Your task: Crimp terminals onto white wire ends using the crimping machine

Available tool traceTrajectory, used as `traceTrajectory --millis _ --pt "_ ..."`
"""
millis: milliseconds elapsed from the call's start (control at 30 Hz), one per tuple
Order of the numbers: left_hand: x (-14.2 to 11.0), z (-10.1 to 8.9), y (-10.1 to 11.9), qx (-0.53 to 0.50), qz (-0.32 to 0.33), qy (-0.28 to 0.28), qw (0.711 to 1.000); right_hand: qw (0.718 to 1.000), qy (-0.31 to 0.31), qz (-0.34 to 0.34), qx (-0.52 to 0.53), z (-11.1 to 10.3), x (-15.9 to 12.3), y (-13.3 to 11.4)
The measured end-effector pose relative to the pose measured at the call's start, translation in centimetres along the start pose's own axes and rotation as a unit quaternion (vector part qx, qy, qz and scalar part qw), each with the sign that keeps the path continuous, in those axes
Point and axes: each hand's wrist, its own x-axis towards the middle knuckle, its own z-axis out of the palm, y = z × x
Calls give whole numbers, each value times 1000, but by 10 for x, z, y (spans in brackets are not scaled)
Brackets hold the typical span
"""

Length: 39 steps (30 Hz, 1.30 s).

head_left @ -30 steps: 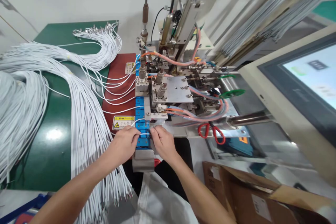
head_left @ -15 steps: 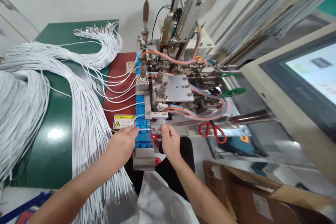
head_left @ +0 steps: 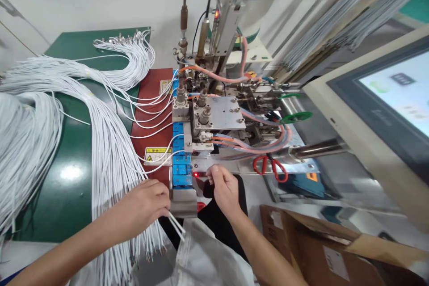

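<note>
My left hand (head_left: 147, 203) is closed in a pinch on the ends of white wires (head_left: 176, 225) at the near end of the big white wire bundle (head_left: 110, 161). It sits just left of the metal plate at the foot of the blue clamp track (head_left: 180, 161). My right hand (head_left: 224, 187) hovers with curled fingers by the machine's front edge, beside a small red light (head_left: 195, 174); I cannot make out anything in it. Several white wires run from the bundle into the blue clamps.
The terminal machine (head_left: 217, 111) with tubes and cylinders stands in the middle. Red-handled scissors (head_left: 270, 166) lie to its right. A touch screen (head_left: 392, 94) stands at the right, a cardboard box (head_left: 321, 246) at the lower right, and a white bag (head_left: 204, 259) below.
My left hand left the blue clamps and drew back down-left to the wire ends, pinching them. My right hand let go of the wire and shifted a little right. The red light came on.
</note>
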Motion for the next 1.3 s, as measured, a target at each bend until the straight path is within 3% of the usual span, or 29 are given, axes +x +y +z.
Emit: traceTrajectory --millis 133,233,400,467,600,700,833,1000,1167,1300 --pt "14 3 5 -51 -75 111 990 994 -44 -34 91 -2 -15 -3" --pt "24 13 7 -36 -105 157 981 990 -35 -52 128 -3 -23 -10" --pt "40 29 16 -59 -68 213 973 997 -54 -56 6 -1 -18 -30" --pt "44 33 19 -67 -45 257 963 997 -61 -44 17 1 -16 -33" --pt "45 37 18 -91 -34 326 940 998 -3 -16 68 8 -17 -30" --pt "45 37 16 -145 -86 324 931 998 -6 -67 20 12 -19 -28" --pt "44 37 16 -210 -139 280 926 994 -6 -107 -31 15 -19 -32" --pt "47 38 19 -280 -182 254 908 995 9 -90 -34 19 -19 -34" --pt "48 45 20 -330 -198 280 880 998 35 -51 4 28 -23 -33" --pt "48 46 19 -360 -195 274 870 990 49 -119 -48 29 -21 -33"
